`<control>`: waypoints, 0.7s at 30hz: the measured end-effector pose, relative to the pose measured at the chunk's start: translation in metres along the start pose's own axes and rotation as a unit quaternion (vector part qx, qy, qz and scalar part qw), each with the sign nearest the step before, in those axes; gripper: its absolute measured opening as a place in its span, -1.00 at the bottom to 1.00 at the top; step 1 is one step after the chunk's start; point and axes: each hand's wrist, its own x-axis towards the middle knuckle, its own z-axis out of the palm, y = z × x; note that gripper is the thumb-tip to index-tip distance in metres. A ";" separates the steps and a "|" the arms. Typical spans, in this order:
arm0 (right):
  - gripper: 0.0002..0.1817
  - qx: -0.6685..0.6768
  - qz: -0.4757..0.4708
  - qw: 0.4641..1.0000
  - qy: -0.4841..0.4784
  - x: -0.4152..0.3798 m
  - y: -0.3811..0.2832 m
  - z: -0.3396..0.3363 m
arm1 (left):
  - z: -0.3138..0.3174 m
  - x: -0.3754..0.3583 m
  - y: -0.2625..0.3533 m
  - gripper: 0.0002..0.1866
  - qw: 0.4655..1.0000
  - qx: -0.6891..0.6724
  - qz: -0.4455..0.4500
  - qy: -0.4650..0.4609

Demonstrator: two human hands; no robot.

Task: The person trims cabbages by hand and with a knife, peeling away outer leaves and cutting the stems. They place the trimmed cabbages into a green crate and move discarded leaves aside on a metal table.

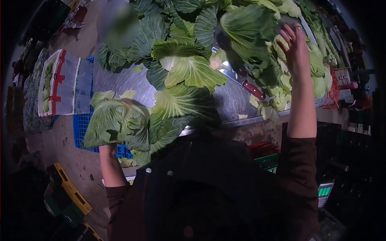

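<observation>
At the lower left, a cabbage (130, 118) with loose outer leaves rests on my left hand (109, 150), which grips it from below. Most of that hand's fingers are hidden under the leaves. My right hand (295, 46) is raised at the upper right, fingers spread, with nothing in it. Just left of it is a large dark green cabbage leaf (251, 34), apart from the fingers. A knife with a red-brown handle (254, 90) lies on the metal table (231, 102), its blade partly under leaves. Big loose cabbage leaves (191, 70) cover the table's middle.
Paler, trimmed cabbages (317, 64) are piled along the right side. A blue crate (82, 130) stands left of the table, near a white box (66, 84) with red tape. Yellow crate edges (72, 188) show on the floor. A lit green display (325, 190) is at lower right.
</observation>
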 end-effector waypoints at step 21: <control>-0.68 -0.401 0.197 0.850 -0.279 -0.136 0.029 -0.027 | 0.024 -0.034 0.003 -0.45 0.987 -0.157 0.000 -0.027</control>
